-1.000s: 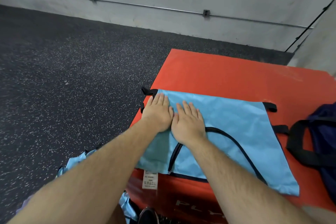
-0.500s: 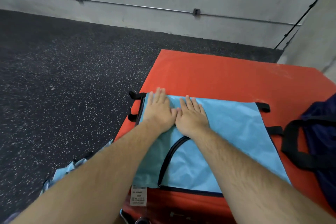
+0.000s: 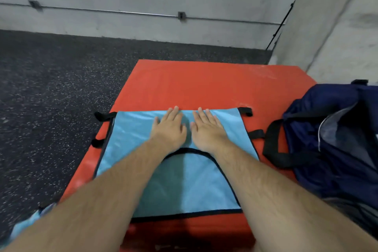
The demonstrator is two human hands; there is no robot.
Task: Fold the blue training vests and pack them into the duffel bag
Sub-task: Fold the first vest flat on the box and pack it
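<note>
So the blue vest is lying flat on top of the red padded box, spread out with its black-trimmed neck opening toward the near side. Both hands are on it, up near the far edge. The left hand and right hand sit side by side with a small gap between them, palms down, fingers straight and pressing on the fabric, so neither one is gripping anything. The fingertips reach just about to the vest's far edge, and the neck opening curves right behind the wrists.

Short black straps stick out from both sides of the vest. The navy duffel bag sits on the box just right of the vest, top gaping open, its black handle near the vest's right edge. More light blue fabric pokes in at the lower left, down by the speckled floor.
</note>
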